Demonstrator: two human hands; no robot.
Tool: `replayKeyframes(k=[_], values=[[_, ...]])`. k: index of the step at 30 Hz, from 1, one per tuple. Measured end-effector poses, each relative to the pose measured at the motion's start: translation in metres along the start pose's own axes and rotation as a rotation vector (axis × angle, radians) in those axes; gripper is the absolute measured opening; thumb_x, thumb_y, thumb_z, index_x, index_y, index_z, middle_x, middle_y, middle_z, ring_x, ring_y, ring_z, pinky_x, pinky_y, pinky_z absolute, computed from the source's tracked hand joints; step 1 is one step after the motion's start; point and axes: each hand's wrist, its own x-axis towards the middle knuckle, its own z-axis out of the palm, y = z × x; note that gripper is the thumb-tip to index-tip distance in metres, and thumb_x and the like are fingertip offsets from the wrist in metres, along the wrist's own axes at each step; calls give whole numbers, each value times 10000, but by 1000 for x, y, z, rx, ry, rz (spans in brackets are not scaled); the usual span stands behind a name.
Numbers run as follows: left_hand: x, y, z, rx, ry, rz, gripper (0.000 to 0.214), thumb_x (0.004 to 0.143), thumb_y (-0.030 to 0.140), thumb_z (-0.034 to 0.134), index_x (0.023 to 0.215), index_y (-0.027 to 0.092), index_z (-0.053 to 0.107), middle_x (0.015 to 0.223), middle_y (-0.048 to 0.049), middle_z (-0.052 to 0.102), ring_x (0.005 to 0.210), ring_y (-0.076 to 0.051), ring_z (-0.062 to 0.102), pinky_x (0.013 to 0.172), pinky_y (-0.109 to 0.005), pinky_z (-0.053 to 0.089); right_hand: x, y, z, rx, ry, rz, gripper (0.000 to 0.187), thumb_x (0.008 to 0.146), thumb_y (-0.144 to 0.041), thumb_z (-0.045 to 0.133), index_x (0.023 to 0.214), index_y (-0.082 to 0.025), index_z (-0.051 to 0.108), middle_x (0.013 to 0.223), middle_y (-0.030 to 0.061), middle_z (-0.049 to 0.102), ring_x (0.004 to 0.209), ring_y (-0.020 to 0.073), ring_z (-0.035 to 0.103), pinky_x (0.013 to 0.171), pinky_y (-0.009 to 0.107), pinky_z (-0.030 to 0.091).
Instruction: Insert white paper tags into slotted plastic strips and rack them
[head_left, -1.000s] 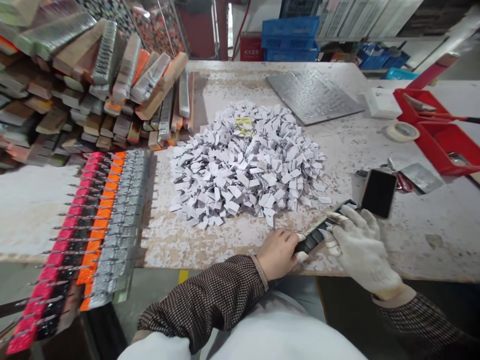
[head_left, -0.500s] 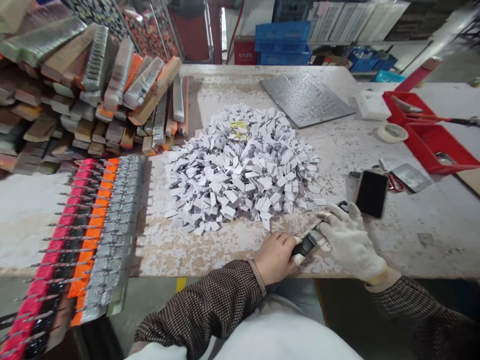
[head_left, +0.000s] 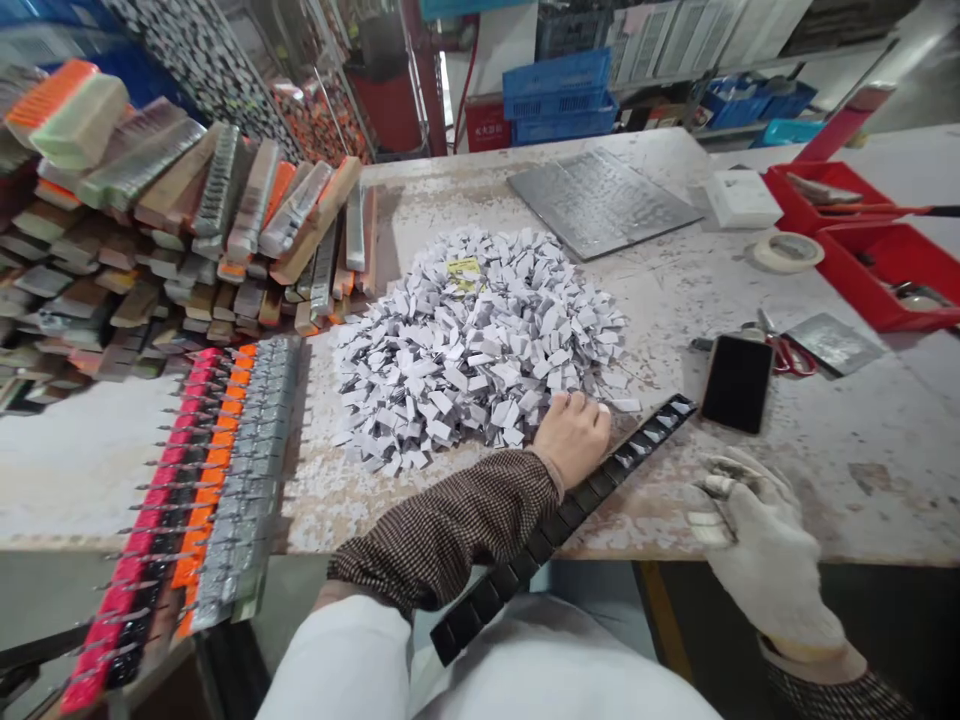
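Observation:
A large heap of small white paper tags [head_left: 472, 350] lies on the worn, speckled table [head_left: 840, 500], with a yellow label [head_left: 463, 270] near its top. My left hand [head_left: 571, 435], bare, rests at the heap's near edge with curled fingers, and I cannot tell whether it pinches a tag. A long black segmented strip [head_left: 562, 525] runs diagonally just right of that hand, its lower end past the table edge. My right hand [head_left: 757, 540], in a white work glove, hovers at the lower right, fingers apart, holding nothing.
Left of the heap stands a row of pink, orange and silver strips with metal pins [head_left: 225, 480]. Stacked bars [head_left: 225, 210] rise behind it. A phone [head_left: 737, 384], red scissors [head_left: 787, 355], a tape roll [head_left: 789, 252], a metal sheet [head_left: 604, 200] and red trays [head_left: 877, 260] lie right.
My right hand has let go of the black strip and moved down and right. My left hand has moved up to the heap. The strip now lies fully visible, stretched diagonally.

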Motion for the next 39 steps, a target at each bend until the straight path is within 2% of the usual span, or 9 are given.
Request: replayKeyframes(k=[3,6,9,12,17,22,28,33,39], values=[[21,-15,6,99,-48,60,332,1140,144,493,1349,71,740,1398,-226,760,1364,-340,630,1129,-510,420,-8,-2,-2,19,3,-4,146,1070,-369,634,1004,-243,661,1233,121,764,1314,368,709,1154,643,565],[24,-21,9,82,-102,119,298,1130,127,496,1214,95,781,1193,-185,813,1222,-315,683,1138,-515,400,-12,-2,-4,47,-1,9,115,1063,-344,652,1012,-240,658,1256,110,767,1304,349,717,1154,605,572],[9,-19,9,30,-97,127,327,1152,141,457,1100,124,780,1080,-138,807,1122,-293,707,1131,-500,400,-13,-1,-5,73,8,28,91,1050,-327,669,1015,-243,664,1269,101,769,1321,345,710,1165,587,567],[-16,-16,9,-32,-59,92,302,1169,165,453,1254,133,740,1059,-104,800,1077,-269,718,1089,-461,426,-11,-1,-5,86,20,45,83,1046,-325,671,1005,-253,671,1249,93,768,1308,337,715,1154,558,573],[-43,-21,6,-111,-6,-69,300,1133,178,545,1405,146,668,1144,-107,803,1109,-266,724,1056,-435,460,-2,-11,-3,132,5,93,98,1062,-361,659,1006,-282,673,1296,100,762,1359,356,696,1189,567,560],[-49,-17,2,-79,-12,-77,334,1139,195,555,1459,155,644,1322,-128,786,1199,-265,719,1098,-447,484,5,-27,-4,170,-3,61,44,1042,-300,660,999,-292,667,1270,79,783,1355,365,708,1174,580,574],[-64,-26,11,16,48,-156,392,1152,271,555,1517,157,642,1671,-172,607,1519,-297,558,1273,-521,409,4,-29,-9,101,57,20,93,1052,-340,676,986,-275,670,1213,90,804,1274,343,757,1130,510,611],[-63,-37,15,34,65,-238,435,1149,374,577,1540,203,657,1652,-152,629,1546,-354,518,1324,-622,355,5,-32,-8,99,41,17,102,1056,-334,681,980,-267,667,1205,90,807,1266,319,765,1088,458,632],[-53,-23,15,34,53,-205,410,1097,371,674,1468,200,711,1650,-167,613,1490,-391,537,1280,-653,401,13,-46,-10,137,4,-13,132,1081,-349,649,994,-251,669,1238,92,798,1337,335,734,1189,537,584]])
